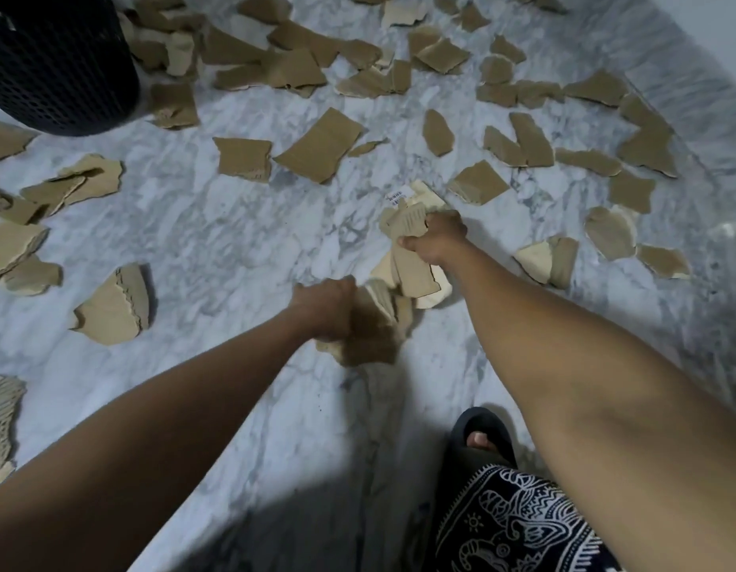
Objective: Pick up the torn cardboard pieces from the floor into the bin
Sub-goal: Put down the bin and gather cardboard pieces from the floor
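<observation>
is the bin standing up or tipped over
Upright, it seems: the black mesh bin rests its round base on the marble floor, its wall rising out of frame. The opening is not in view.

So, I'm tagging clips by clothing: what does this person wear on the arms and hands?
Nothing visible. The left arm and right arm are bare to the frame edge, no sleeves. The left hand and right hand show no gloves, watch or bracelet. Lower down: a dark slipper and black cloth with a white elephant print.
</observation>
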